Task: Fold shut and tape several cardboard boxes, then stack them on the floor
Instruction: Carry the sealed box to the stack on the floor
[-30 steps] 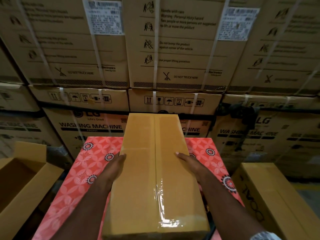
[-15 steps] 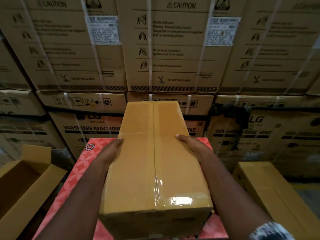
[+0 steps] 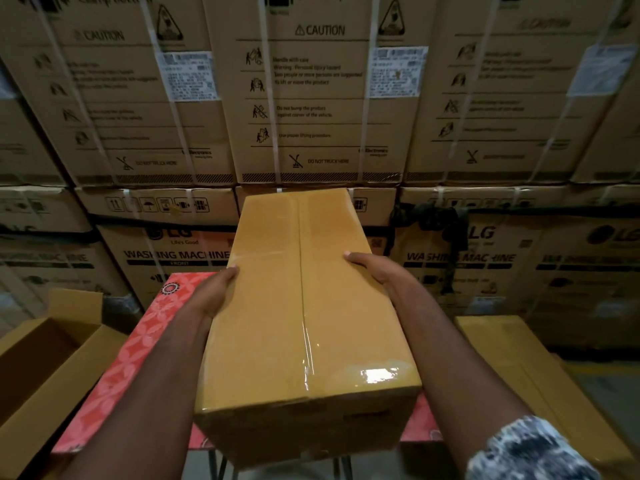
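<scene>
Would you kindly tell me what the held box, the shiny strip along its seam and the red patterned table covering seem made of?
The box looks like matte tan cardboard: flaps meet at a centre seam. The strip seems clear glossy plastic tape: it glares and wrinkles. The table covering is probably printed cloth or plastic sheet; the look leaves that open.

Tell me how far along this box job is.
Done: this box is folded shut, with tape along its seam. In hand: the left hand and right hand grip its sides over the red table. Left: stacking it on the floor; the open box on the left is unsealed.
</scene>
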### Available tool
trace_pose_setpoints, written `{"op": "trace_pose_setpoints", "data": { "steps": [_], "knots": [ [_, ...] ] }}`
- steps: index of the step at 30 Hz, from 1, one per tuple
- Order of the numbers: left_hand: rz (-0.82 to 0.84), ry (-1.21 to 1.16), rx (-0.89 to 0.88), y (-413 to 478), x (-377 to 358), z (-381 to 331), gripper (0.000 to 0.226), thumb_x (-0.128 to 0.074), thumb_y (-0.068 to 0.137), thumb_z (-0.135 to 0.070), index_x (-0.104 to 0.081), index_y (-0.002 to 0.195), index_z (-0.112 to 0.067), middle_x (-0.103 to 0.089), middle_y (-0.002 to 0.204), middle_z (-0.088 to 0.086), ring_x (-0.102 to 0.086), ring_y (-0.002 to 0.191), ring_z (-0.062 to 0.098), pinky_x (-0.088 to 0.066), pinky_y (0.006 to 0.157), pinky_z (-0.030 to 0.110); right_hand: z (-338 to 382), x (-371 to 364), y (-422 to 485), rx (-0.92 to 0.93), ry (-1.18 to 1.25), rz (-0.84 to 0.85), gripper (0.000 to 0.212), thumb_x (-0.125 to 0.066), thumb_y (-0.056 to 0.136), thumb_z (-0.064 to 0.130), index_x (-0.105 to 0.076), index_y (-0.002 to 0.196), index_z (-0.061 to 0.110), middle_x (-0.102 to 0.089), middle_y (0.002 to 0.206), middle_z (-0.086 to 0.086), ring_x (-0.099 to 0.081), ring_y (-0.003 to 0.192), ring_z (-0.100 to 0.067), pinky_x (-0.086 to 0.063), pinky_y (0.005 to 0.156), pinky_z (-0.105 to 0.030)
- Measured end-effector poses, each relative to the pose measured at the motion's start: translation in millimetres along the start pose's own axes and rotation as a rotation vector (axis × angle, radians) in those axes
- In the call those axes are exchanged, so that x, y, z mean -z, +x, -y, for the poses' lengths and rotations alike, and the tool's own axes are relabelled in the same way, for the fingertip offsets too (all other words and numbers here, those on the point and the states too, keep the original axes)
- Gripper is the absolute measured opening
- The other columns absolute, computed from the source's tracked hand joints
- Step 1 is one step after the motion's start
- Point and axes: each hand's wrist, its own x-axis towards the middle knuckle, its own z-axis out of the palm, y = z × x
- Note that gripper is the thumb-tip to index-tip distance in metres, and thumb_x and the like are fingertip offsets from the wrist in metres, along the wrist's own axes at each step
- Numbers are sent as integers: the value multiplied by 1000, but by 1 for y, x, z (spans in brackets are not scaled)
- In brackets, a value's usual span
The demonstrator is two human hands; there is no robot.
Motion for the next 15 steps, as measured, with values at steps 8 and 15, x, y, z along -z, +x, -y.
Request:
{"op": "trace_pose_setpoints", "data": {
  "steps": [8, 15],
  "knots": [
    [-26, -3, -45, -48, -47, -10, 42, -59, 99, -38, -70, 114, -1, -70, 97, 18, -64, 72, 31, -52, 73, 38, -5, 47, -50, 34, 7, -16, 43, -79, 84, 44, -68, 106, 9, -74, 92, -12, -70, 73, -27, -57, 67, -35],
    [-4, 3, -36, -94, -100, 7, 32, -57, 100, -37, -70, 100, -8, -71, 102, 18, -65, 80, 30, -54, 84, 42, -25, 107, -89, 25, 18, -43, 40, -79, 84, 43, -71, 103, 8, -76, 80, -10, -71, 67, -26, -59, 67, -36]
  ]
}}
